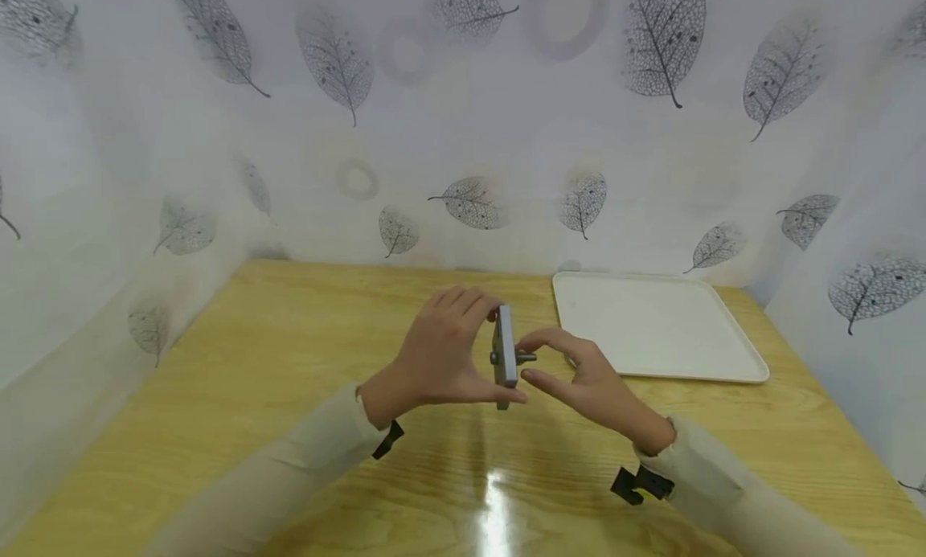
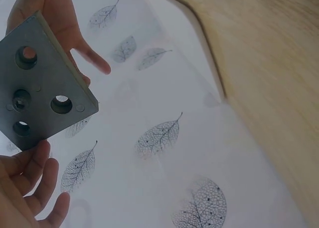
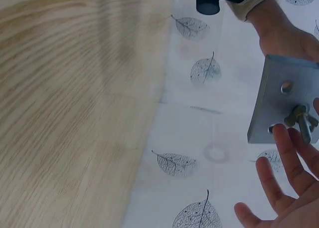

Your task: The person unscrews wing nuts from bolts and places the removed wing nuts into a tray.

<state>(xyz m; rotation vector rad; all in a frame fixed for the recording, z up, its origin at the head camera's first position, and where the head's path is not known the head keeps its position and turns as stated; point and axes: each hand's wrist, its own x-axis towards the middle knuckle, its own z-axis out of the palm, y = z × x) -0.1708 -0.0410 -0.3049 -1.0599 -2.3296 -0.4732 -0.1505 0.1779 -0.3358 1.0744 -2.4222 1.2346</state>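
Observation:
A grey metal plate with several round holes stands on edge in the air above the table. My left hand grips it by opposite edges, fingers at the top and thumb underneath. A bolt passes through the plate; its socket head sits in a hole on the left-hand face. On the other face a wing nut is threaded onto the bolt, close against the plate. My right hand curves its fingers around the wing nut, with the thumb just below the bolt's end.
A white tray lies at the back right of the wooden table. Pale cloth with a leaf print hangs behind the table and along both sides. Dark straps are on the wrists.

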